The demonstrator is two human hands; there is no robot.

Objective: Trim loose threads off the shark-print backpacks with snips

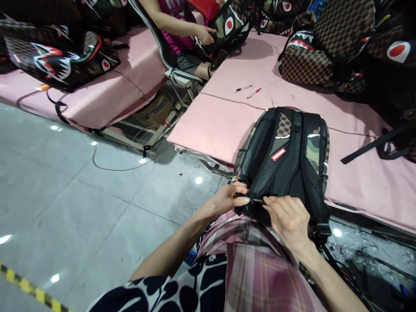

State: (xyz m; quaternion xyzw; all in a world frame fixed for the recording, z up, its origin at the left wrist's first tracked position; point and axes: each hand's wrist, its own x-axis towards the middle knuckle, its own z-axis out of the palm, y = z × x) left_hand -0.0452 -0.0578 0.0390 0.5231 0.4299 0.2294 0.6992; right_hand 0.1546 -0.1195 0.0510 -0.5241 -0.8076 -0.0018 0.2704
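Observation:
A black backpack [292, 151] with checkered and camouflage patches lies strap side up, its lower end over the pink table's edge towards my body. My left hand [235, 195] pinches a black strap at the pack's lower left corner, thumb and fingers pressed together. Just to the right, my right hand [287, 216] is closed with its fingertips on a small, thin dark tool [258, 200] whose tip points at the strap beside my left fingers. What kind of tool it is cannot be made out.
Two pens [243, 88] lie on the pink table [208, 125]. Several checkered backpacks [305, 65] are heaped at the back right. Another person [182, 30] sits at the upper middle, handling a camouflage bag. More bags [65, 60] cover the left table.

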